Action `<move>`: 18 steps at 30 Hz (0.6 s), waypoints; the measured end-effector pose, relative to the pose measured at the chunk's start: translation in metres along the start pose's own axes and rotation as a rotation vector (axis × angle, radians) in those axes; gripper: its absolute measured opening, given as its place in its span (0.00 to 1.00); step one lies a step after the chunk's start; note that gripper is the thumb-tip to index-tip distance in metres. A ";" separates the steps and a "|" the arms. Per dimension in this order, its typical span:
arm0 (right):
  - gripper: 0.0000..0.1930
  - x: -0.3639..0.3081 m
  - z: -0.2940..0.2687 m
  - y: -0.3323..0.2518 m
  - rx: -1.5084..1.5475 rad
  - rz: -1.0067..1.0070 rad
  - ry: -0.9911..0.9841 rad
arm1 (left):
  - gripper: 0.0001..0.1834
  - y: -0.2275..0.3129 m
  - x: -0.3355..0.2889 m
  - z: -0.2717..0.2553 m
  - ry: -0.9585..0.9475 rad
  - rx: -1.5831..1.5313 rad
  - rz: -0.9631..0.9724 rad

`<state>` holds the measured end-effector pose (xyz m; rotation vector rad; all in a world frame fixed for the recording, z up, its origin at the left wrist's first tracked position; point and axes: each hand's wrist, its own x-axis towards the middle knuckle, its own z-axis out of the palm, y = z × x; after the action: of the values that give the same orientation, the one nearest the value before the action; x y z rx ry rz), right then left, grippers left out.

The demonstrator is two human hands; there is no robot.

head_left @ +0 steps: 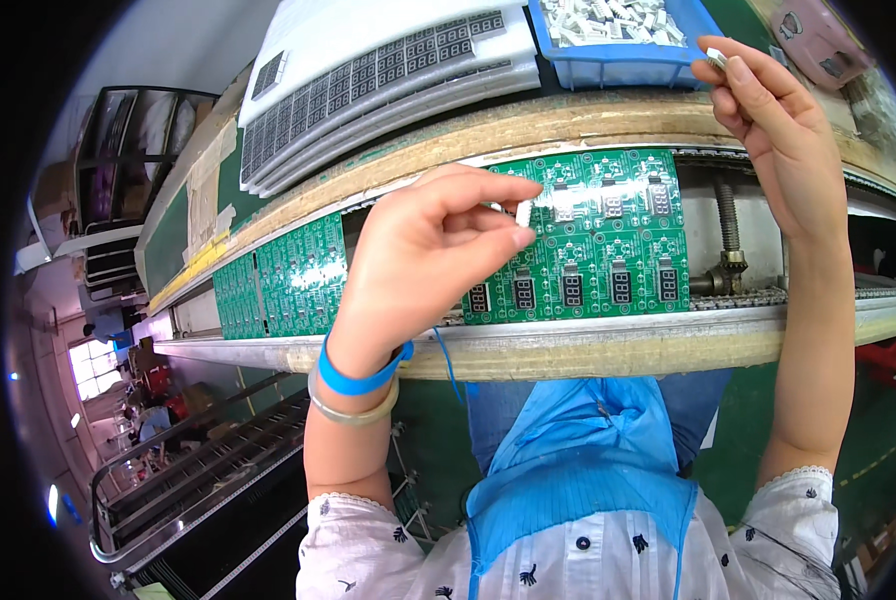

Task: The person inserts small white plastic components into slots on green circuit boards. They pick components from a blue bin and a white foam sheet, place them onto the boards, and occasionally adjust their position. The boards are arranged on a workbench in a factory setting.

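Free: air between my left grip and my right grip, above green circuit boards. Obstacles: blue bin stands beside my right, display stack beyond my left.

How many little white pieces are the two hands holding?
2 that I can see: one white piece is pinched in the left hand, and another white piece is in the right hand, by the blue tub. More could be hidden inside either hand.
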<state>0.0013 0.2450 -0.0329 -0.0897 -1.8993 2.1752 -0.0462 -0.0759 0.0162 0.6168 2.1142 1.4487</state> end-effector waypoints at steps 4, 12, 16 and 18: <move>0.19 -0.005 0.002 -0.003 -0.009 0.005 0.028 | 0.18 -0.005 0.017 0.005 0.016 0.235 0.030; 0.19 -0.007 0.001 -0.003 -0.031 0.003 0.011 | 0.14 -0.007 0.026 0.012 0.029 0.463 0.123; 0.20 -0.007 0.002 -0.005 -0.020 0.010 0.008 | 0.14 -0.005 0.027 0.013 0.042 0.508 0.129; 0.20 -0.008 0.002 -0.006 -0.019 0.012 0.012 | 0.13 -0.008 0.026 0.012 0.022 0.535 0.167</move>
<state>0.0092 0.2416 -0.0280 -0.1179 -1.9184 2.1599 -0.0594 -0.0533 0.0014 0.9941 2.5331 0.9575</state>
